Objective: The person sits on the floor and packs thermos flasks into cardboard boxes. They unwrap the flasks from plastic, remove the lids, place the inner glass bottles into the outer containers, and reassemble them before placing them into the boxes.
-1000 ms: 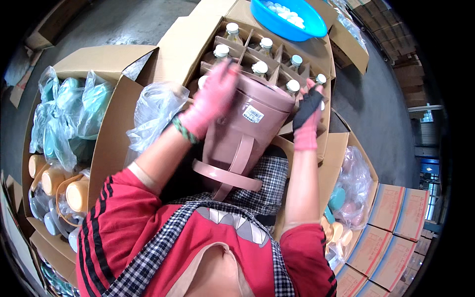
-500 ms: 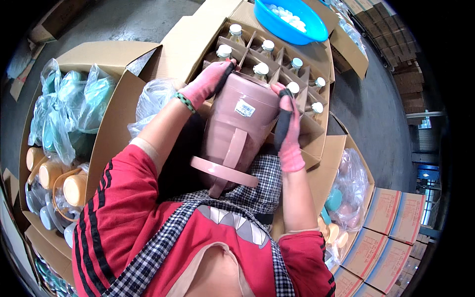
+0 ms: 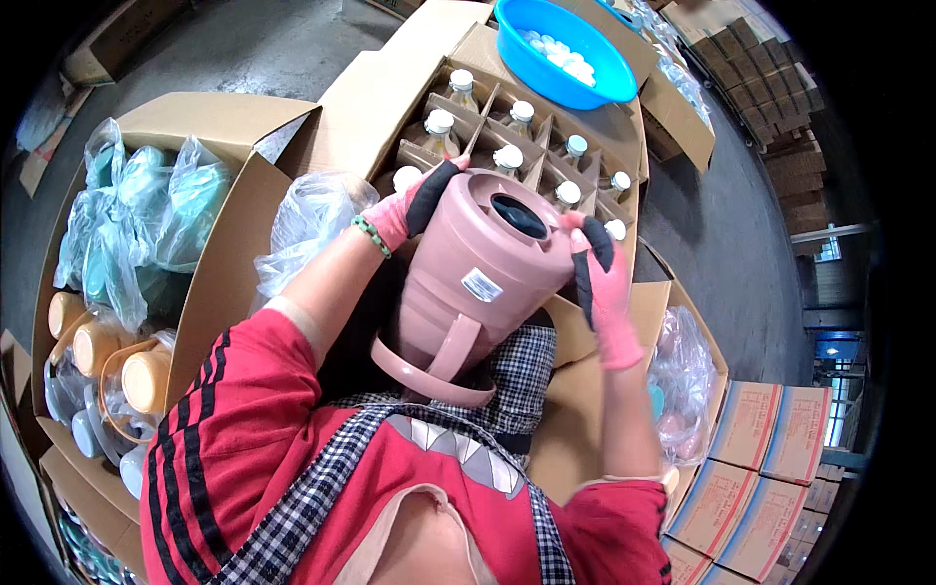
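Observation:
A pink plastic thermos jug casing [image 3: 453, 283] with a white label stands tilted over my lap, its end with a round dark opening [image 3: 519, 215] turned up and away from me. Its handle and a wide pink ring [image 3: 434, 380] are at the lower end, near my apron. My left hand [image 3: 421, 207], in a pink and black glove, grips the casing's upper left rim. On the opposite side, my right hand [image 3: 603, 283], gloved alike, has curled fingers and holds the rim near the opening. The casing's underside against my lap is hidden.
Beyond the casing, a divided cardboard box [image 3: 624, 127] holds several white-capped glass bottles [image 3: 508, 158]. A blue basin [image 3: 609, 90] of small white pieces sits behind. Boxes with bagged teal parts [image 3: 146, 205] and bagged pink parts [image 3: 682, 380] flank me. Printed cartons [image 3: 741, 424] are stacked at right.
The casing's upper end has tipped toward me and to the right, bringing the dark opening into view. My right hand has shifted right along the rim; my left hand has dropped slightly.

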Available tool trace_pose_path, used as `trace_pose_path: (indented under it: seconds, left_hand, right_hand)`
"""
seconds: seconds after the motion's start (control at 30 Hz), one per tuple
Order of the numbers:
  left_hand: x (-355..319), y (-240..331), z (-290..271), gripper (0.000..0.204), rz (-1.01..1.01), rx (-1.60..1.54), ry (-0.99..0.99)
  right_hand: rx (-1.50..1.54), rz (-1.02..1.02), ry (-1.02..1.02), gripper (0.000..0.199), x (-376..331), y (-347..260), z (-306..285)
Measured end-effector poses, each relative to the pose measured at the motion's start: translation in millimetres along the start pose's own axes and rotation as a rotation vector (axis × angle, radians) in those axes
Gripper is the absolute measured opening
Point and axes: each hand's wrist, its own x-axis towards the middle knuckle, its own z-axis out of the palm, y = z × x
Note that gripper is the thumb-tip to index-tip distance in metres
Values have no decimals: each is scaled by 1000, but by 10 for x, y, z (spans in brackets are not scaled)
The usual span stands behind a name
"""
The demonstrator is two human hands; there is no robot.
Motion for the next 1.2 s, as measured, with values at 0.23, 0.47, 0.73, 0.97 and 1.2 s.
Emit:
trace_pose_path:
  seconds: [0.23, 0.47, 0.73, 0.97, 1.2]
  left_hand:
    - [-288, -207, 298, 58, 100, 15, -228]
    - [-278, -212, 110, 41, 210, 95, -243]
    - [-323, -159, 98, 49, 233, 270, -334]
    - [-260, -120, 28, 47, 299, 318, -320]
    - [-164, -280, 25, 45, 177, 5, -290]
  right_hand:
    - [-853, -271, -860, 18, 336, -920, -5]
    - [-312, 768, -597, 26, 360, -1078, 160]
    - [-1364, -765, -1214, 12, 434, -1107, 267]
    - [-997, -33, -877, 15, 379, -1145, 324]
    - [-1344, -434, -927, 16, 301, -1020, 317]
